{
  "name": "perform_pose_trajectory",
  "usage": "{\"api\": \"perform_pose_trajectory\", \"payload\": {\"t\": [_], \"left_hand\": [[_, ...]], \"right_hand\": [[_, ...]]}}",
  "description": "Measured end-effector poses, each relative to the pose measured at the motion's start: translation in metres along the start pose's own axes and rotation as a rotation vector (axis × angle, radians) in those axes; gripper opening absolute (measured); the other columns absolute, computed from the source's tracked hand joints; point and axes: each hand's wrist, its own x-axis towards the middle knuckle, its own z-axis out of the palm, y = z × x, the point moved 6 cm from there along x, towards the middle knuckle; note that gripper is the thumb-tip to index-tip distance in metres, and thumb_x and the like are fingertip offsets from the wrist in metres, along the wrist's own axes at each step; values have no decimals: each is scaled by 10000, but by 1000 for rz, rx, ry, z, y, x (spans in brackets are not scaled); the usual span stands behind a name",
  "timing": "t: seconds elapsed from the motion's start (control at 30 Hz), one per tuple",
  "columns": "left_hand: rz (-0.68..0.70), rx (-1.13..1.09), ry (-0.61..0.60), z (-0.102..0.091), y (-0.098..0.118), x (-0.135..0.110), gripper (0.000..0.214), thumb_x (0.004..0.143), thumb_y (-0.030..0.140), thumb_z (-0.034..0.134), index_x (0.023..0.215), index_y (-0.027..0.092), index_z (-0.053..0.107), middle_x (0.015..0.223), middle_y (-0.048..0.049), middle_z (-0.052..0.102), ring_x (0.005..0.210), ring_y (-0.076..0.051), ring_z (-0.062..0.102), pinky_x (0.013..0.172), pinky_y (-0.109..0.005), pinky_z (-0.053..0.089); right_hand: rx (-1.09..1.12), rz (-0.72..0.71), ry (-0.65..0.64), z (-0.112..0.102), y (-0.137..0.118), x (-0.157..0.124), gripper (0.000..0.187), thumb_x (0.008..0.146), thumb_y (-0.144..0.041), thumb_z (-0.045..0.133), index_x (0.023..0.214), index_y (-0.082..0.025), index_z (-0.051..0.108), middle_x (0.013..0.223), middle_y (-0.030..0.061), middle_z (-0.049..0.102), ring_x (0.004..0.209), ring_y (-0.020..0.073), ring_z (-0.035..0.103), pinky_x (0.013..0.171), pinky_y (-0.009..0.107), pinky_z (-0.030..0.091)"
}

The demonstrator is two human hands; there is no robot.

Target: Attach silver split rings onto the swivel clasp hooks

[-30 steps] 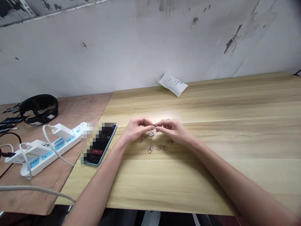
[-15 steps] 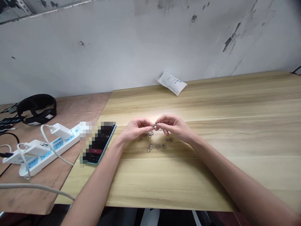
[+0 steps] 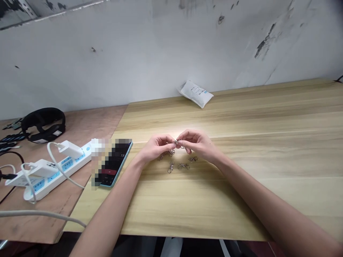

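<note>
My left hand (image 3: 155,147) and my right hand (image 3: 197,143) meet fingertip to fingertip just above a light wooden table (image 3: 241,150). Both pinch a small silver metal clasp (image 3: 175,142) between them. A chain of linked clasps (image 3: 167,153) hangs from it down to the table below my left hand. Loose silver clasps lie on the wood under the hands: one (image 3: 170,166) upright in front, one (image 3: 183,166) beside it, another (image 3: 193,159) by my right wrist.
A phone in a blue case (image 3: 114,165) lies left of the hands, screen lit. A white power strip (image 3: 50,167) with chargers and cables sits on the brown table to the left. Black headgear (image 3: 44,124) lies farther left. A white packet (image 3: 196,93) rests against the wall.
My hands have risen a little and drawn closer over the clasp. The view has shifted slightly.
</note>
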Motion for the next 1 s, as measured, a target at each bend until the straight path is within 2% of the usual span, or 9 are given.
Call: {"api": "perform_pose_trajectory", "payload": {"t": [0.67, 0.83, 0.93, 1.0], "left_hand": [[41, -30, 5, 4, 9, 0, 205, 811, 334, 696, 830, 136, 650, 843, -55, 672, 821, -154, 622, 804, -308, 483], [89, -16, -3, 2, 12, 1, 193, 828, 322, 676, 829, 132, 649, 813, -42, 642, 784, -141, 602, 774, -297, 473], [78, -11, -9, 3, 11, 1, 188, 827, 322, 677, 837, 137, 644, 817, -33, 629, 787, -139, 601, 777, -297, 468], [45, -12, -25, 6, 10, 1, 197, 820, 327, 685, 833, 137, 637, 812, -32, 623, 782, -139, 597, 769, -297, 463]], "right_hand": [[63, 49, 11, 0, -3, -2, 194, 803, -344, 698, 869, -165, 667, 801, 29, 686, 524, 67, 476, 526, 248, 436], [58, 124, -47, 0, 1, -2, 193, 771, -331, 715, 871, -174, 667, 820, 23, 663, 562, 74, 479, 529, 237, 440], [-41, 128, -55, -1, 4, -2, 162, 799, -332, 671, 855, -184, 634, 788, 6, 626, 565, 83, 476, 516, 235, 429], [-209, 33, 21, -3, 1, -1, 127, 823, -312, 631, 839, -186, 617, 781, 2, 612, 568, 86, 467, 520, 233, 403]]}}
